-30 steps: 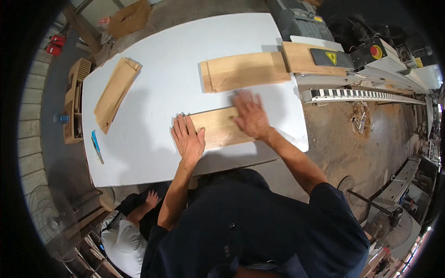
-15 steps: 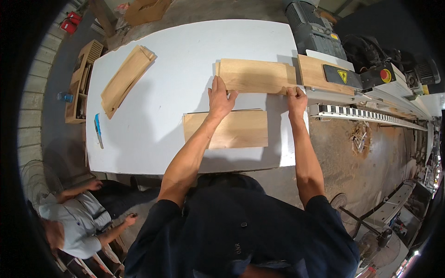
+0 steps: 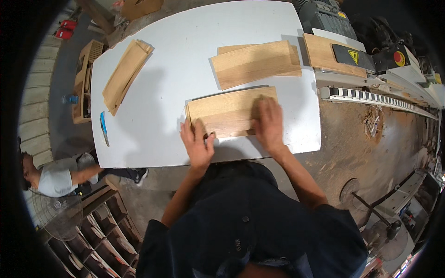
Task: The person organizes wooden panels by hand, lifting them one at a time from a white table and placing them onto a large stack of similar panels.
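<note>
A near stack of light wooden boards lies on the white tabletop in front of me. At its left end rests my left hand, fingers spread over the edge and thumb by the near side. My right hand, a little blurred, lies with stretched fingers on the right end of the top board. Beyond them is a far stack of boards, its top board turned askew over the lower ones. A third stack of boards lies slanted at the left.
A blue utility knife lies near the table's left edge. To the right stands a machine with a motor, a red stop button and a board on it. At the lower left are a co-worker, a fan and a compartmented rack.
Both my hands have come back from the far stack to the near one. The far stack's top board now sits askew. The co-worker has shifted left.
</note>
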